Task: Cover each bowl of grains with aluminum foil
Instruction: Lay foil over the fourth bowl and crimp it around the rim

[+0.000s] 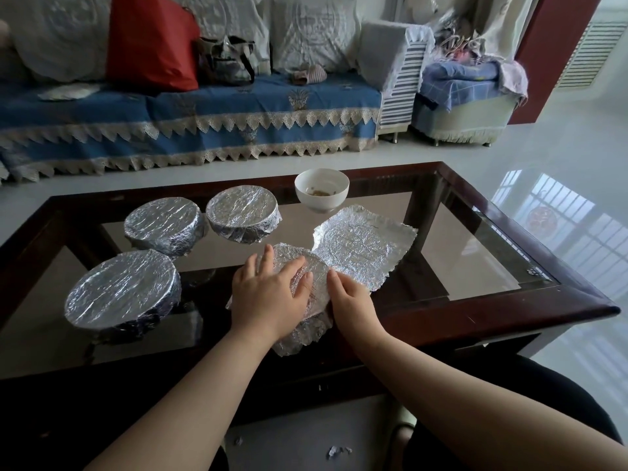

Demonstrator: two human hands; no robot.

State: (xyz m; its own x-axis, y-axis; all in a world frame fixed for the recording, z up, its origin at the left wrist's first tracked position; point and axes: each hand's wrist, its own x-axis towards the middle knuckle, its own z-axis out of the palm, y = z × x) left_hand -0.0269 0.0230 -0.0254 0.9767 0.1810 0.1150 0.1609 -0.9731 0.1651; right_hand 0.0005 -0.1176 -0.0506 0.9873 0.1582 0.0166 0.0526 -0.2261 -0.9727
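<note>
Three foil-covered bowls stand on the glass table: one at the near left (124, 288), one behind it (163, 223) and one further right (243, 212). A fourth bowl sits under a foil sheet (316, 277) in front of me. My left hand (268, 294) lies flat on top of that foil, fingers straight. My right hand (351, 299) presses the foil down along the bowl's right side. An uncovered white bowl (321, 189) with a few grains stands at the back. A loose foil sheet (365, 246) lies flat to the right.
The table has a dark wooden frame (509, 311) around its glass top. A sofa with a blue cover (204, 110) stands beyond the table. Small foil scraps (338, 451) lie on the floor near my legs.
</note>
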